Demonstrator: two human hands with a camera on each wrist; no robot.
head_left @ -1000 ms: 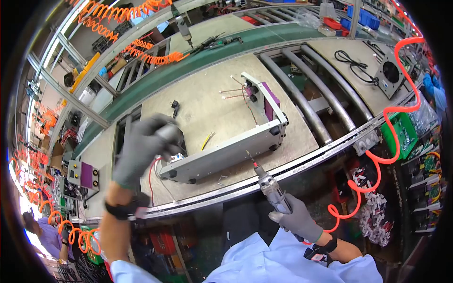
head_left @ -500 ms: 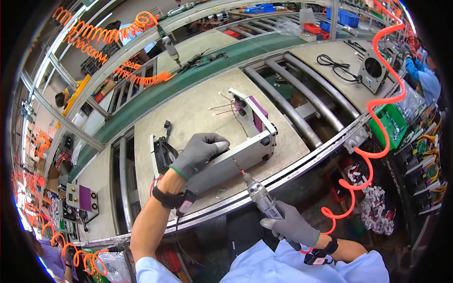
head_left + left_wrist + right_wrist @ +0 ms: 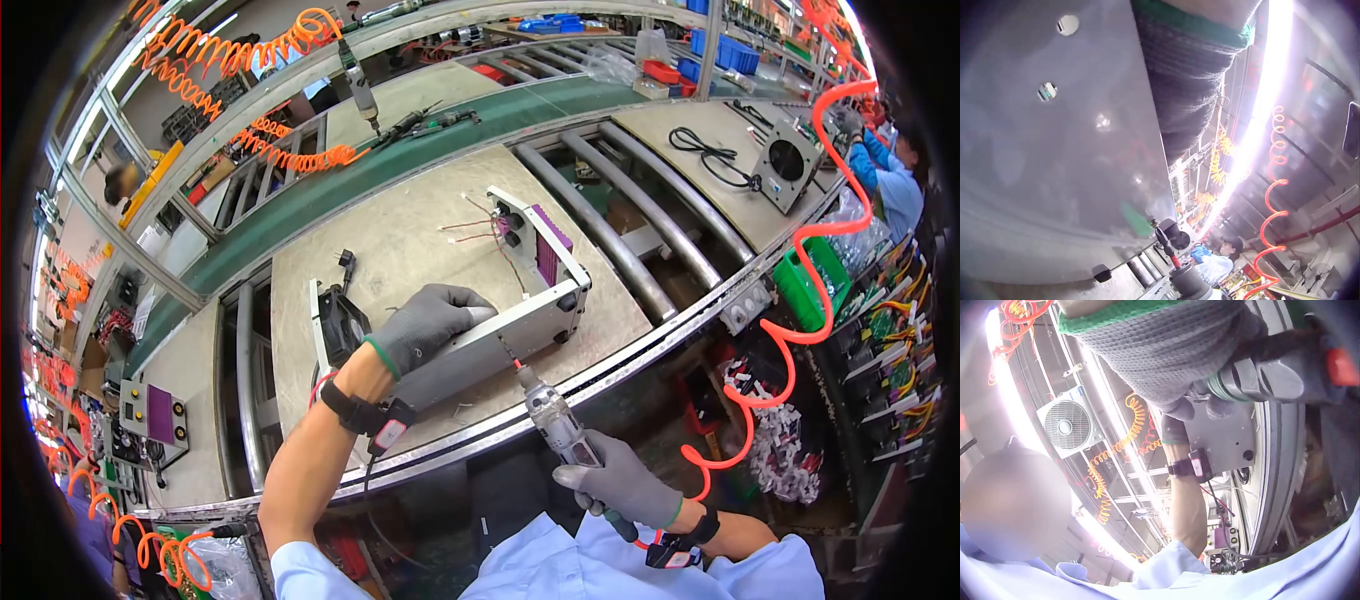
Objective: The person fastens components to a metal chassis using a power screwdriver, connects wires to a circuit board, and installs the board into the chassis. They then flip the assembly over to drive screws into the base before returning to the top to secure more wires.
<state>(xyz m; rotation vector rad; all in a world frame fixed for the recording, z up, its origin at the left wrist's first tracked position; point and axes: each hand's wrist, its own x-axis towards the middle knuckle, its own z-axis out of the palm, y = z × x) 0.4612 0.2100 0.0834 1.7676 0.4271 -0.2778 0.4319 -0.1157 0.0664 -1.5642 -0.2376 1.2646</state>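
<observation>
A grey open metal chassis (image 3: 455, 372) with a purple panel (image 3: 552, 243) at its right end rests on the pale board. My gloved left hand (image 3: 425, 325) grips the upper edge of its near side wall, fingers folded over the top. In the left wrist view this wall (image 3: 1054, 162) shows two round holes beside the glove. My gloved right hand (image 3: 628, 482) holds a power screwdriver (image 3: 555, 420) by its body. Its bit points up toward the chassis wall, near the left hand. Inside the chassis stand a black fan (image 3: 343, 325) and thin loose wires (image 3: 475, 228).
Metal rollers (image 3: 640, 255) separate this board (image 3: 390, 205) from another holding a finished-looking unit (image 3: 790, 165) and black cord. An orange coiled hose (image 3: 745, 395) hangs at the right beside a green bin (image 3: 810, 285). A second purple-fronted unit (image 3: 155, 415) stands left.
My left hand has moved right from the chassis's left end to the middle of its near wall and grips there. The screwdriver has shifted slightly left and down with my right hand.
</observation>
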